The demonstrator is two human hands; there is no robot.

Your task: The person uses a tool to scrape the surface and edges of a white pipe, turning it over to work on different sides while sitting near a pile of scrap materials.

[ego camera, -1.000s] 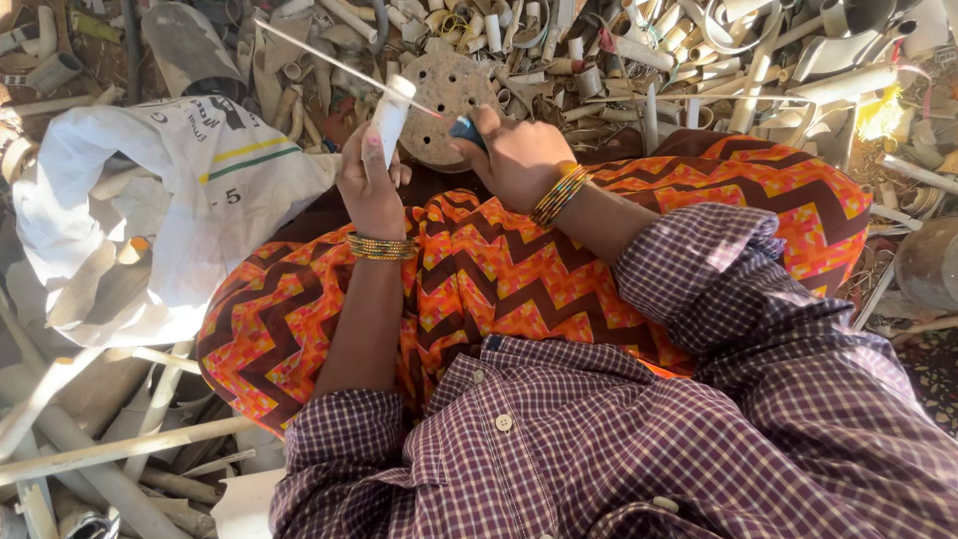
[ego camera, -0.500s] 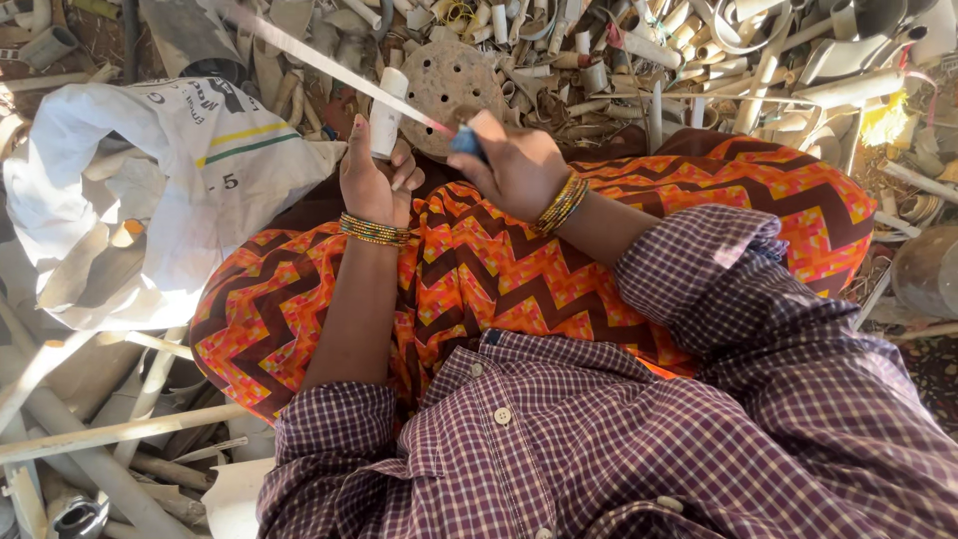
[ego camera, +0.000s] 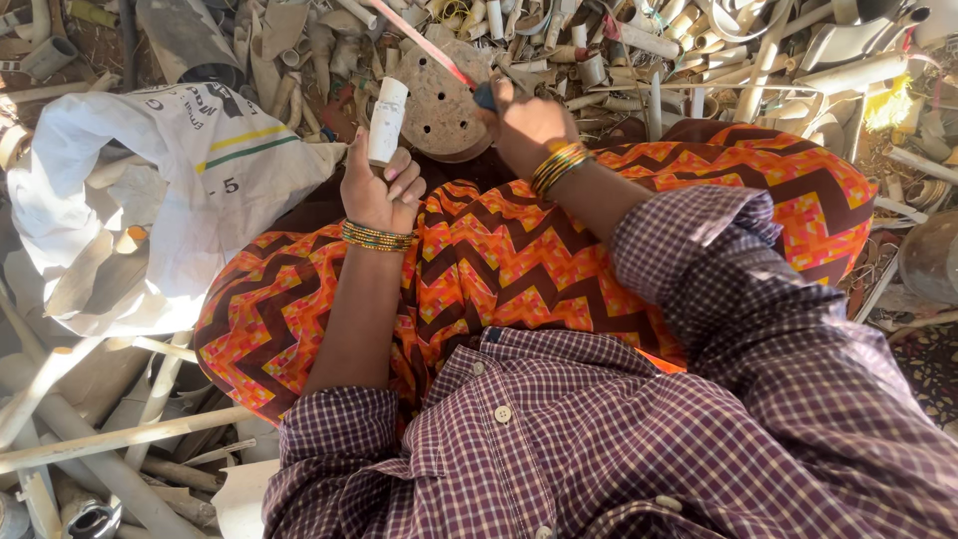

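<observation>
My left hand grips a short white pipe piece and holds it upright over my lap. My right hand is closed around the blue handle of a long thin blade that slants up and to the left, away from the pipe piece. Between both hands lies a round brown perforated disc on the ground. Bangles circle both wrists. An orange and maroon zigzag cloth covers my lap.
A white sack lies open at the left. Heaps of cut pipe pieces and plastic scrap fill the ground ahead and to the right. Long pale pipes lie at lower left. A grey metal pot stands at the right edge.
The blade has lifted off the pipe piece and swung up and away. My left hand has raised the pipe piece slightly and drawn apart from my right hand.
</observation>
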